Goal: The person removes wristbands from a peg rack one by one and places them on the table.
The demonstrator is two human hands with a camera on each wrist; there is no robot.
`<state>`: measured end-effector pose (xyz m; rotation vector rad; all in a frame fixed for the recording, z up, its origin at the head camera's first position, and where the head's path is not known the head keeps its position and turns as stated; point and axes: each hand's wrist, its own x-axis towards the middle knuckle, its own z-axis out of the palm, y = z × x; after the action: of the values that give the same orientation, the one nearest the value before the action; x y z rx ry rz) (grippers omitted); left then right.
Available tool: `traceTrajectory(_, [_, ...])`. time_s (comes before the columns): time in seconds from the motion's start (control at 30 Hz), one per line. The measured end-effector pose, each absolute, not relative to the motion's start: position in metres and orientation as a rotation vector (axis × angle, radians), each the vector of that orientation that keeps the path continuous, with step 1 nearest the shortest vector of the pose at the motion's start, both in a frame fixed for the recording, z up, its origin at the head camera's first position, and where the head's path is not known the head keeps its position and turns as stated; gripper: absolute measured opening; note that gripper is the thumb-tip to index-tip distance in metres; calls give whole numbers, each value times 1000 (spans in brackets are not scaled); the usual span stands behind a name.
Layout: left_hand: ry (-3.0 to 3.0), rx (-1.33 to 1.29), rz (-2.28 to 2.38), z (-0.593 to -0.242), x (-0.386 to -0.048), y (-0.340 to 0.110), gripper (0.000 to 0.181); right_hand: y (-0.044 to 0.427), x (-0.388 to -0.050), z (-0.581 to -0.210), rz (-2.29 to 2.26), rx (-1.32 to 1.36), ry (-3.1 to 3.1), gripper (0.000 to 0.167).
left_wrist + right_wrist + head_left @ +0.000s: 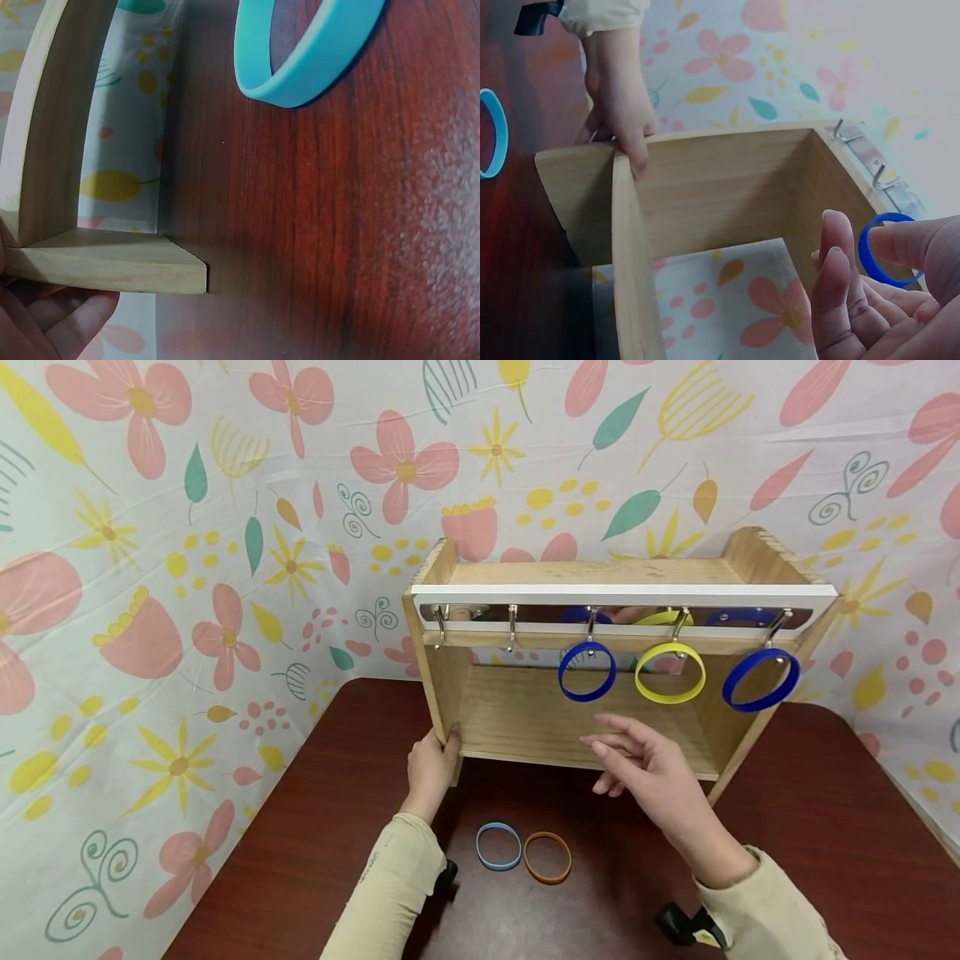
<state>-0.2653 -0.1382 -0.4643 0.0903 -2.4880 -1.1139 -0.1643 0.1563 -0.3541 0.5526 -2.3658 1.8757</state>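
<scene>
A wooden shelf (585,706) with a hook rail (487,597) along its front stands on the table. My left hand (432,768) grips its lower left corner, the thumb on the inner side; in the left wrist view those fingers (79,322) curl under the wood. Two blue wristbands (588,697) (757,704) hang from hooks with a yellow wristband (670,699) between them. My right hand (652,768) hovers before the shelf below the bands, fingers loosely extended and holding nothing. On the table lie a light blue wristband (498,867) and an orange wristband (547,880).
The two left hooks (439,628) carry no band. The dark red table (300,827) extends to both sides of the shelf. Behind it hangs a flower-patterned cloth (285,477). A black strap device shows at each wrist.
</scene>
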Motion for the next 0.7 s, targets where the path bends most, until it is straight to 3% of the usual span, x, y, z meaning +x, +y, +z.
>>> traceTrajectory(0.7, [-2481,89,-1108,-465,-266,-138,34,157,-175,-347,1913,572,-2338,54])
